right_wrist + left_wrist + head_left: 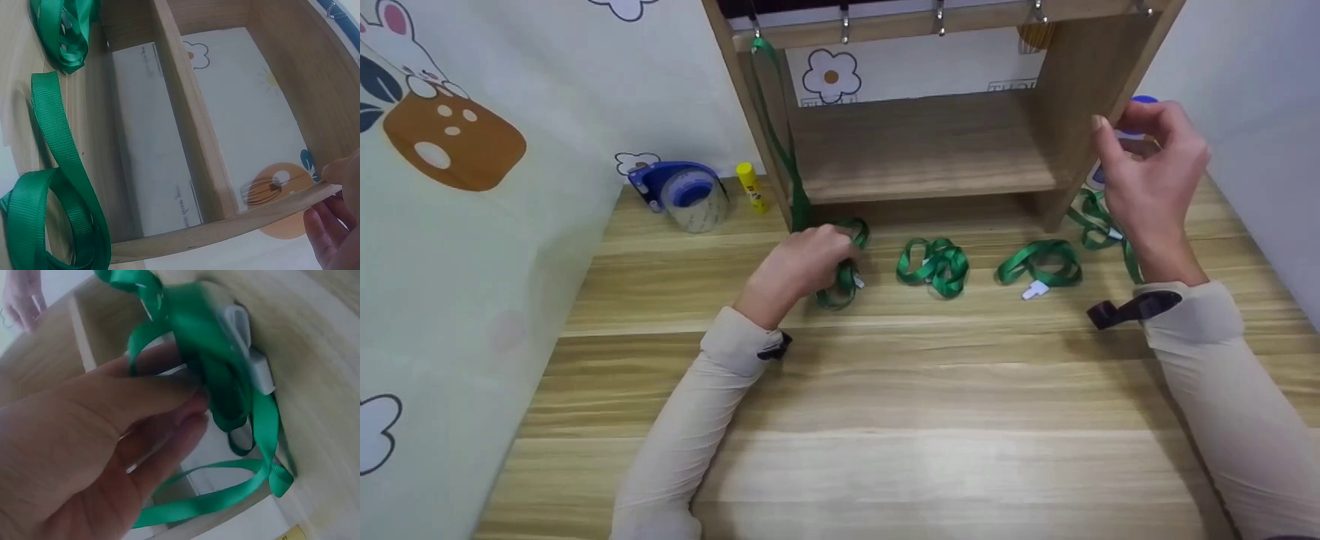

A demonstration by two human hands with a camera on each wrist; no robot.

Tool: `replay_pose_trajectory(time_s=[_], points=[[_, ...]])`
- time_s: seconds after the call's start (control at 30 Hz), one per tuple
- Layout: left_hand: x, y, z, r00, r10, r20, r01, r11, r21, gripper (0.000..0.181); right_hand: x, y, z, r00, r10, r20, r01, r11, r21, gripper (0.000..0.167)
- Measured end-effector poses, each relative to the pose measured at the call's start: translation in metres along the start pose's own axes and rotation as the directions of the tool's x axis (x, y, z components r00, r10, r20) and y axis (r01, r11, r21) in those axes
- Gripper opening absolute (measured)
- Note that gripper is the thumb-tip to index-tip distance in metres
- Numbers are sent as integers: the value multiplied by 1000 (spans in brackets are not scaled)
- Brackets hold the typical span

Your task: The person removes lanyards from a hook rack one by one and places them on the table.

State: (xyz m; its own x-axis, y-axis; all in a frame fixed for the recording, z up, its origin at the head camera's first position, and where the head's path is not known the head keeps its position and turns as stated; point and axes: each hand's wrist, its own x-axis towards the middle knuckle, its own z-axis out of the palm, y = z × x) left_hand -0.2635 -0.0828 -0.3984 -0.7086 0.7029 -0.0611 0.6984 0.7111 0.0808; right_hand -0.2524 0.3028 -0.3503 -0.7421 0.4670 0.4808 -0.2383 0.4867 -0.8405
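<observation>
My left hand is over the leftmost loose green lanyard on the table; in the left wrist view, thumb and fingers pinch its bunched ribbon, which carries a white clip. My right hand grips the right side panel of the wooden rack, thumb and fingers on either side of its edge in the right wrist view. One green lanyard hangs from the rack's leftmost hook. Coiled lanyards lie in front of the rack, another beside its right side.
A blue tape dispenser and a yellow glue stick stand left of the rack. More metal hooks line the rack's upper bar. A patterned wall covering borders the table at left. A blue-topped item is partly hidden behind my right hand.
</observation>
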Motion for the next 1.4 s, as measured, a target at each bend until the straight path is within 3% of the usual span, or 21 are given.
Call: replay_pose_trajectory(time_s=[0.1,0.17,0.23,0.3,0.33,0.37,0.4,0.5,0.57,0.6,0.63,0.67,0.73,0.77,0.87,0.97,1.13,1.3,1.4], points=[[-2,-4,-6,999,34,27,-29,986,-163,40,0,-1,0,1000,-11,-1,11,1000,-2,35],[-4,-6,-11,998,62,1,-60,971,-232,42,0,-1,0,1000,-16,-4,16,1000,-4,34],[-7,-8,-19,994,68,-85,-88,962,-258,38,0,-1,0,1000,-22,-8,22,1000,-6,34],[-12,-9,-26,969,62,-238,-119,965,-233,27,0,-2,0,1000,-17,-11,17,1000,-5,34],[-15,-10,-30,941,55,-333,-128,971,-203,22,0,-2,1,1000,-15,-10,15,1000,-3,34],[-19,-11,-35,902,43,-430,-130,976,-177,18,-1,-2,1,1000,-12,-10,12,1000,-2,35],[-23,-13,-39,850,25,-526,-124,980,-154,17,-1,-3,2,1000,-10,-8,10,1000,-1,35],[-34,-22,-49,653,-54,-756,-88,985,-147,17,-1,-3,3,1000,-10,-1,10,1000,0,36],[-40,-31,-53,541,-139,-830,-59,978,-202,19,-1,-3,4,1000,-10,5,10,1000,-3,37],[-42,-36,-55,498,-188,-846,-47,969,-243,22,-1,-3,4,1000,-7,6,7,1000,-4,37],[-43,-40,-55,469,-241,-850,-37,956,-291,25,-1,-3,4,1000,-7,7,7,1000,-8,37],[-44,-44,-55,459,-296,-837,-19,939,-342,28,-2,-3,4,1000,-4,6,4,1000,-11,37],[-44,-50,-55,471,-393,-790,8,897,-441,33,-2,-2,3,1000,5,4,-5,1000,-13,36],[-43,-53,-54,486,-428,-762,18,876,-481,34,-2,-1,3,1000,9,3,-9,1000,-14,36],[-41,-54,-51,553,-482,-679,47,832,-552,36,-2,1,2,1000,6,-5,-6,1000,-22,36],[-39,-52,-50,599,-480,-641,54,823,-566,39,-1,3,2,1000,-8,-5,7,999,-33,37],[-33,-48,-46,650,-463,-603,19,803,-596,34,1,4,2,1000,-25,-4,25,999,-36,36],[-28,-45,-43,714,-433,-550,-58,747,-662,25,2,4,1,999,-39,-6,38,999,-37,34],[-26,-45,-42,740,-409,-534,-112,708,-697,24,1,4,1,999,-31,-7,31,999,-32,35]])
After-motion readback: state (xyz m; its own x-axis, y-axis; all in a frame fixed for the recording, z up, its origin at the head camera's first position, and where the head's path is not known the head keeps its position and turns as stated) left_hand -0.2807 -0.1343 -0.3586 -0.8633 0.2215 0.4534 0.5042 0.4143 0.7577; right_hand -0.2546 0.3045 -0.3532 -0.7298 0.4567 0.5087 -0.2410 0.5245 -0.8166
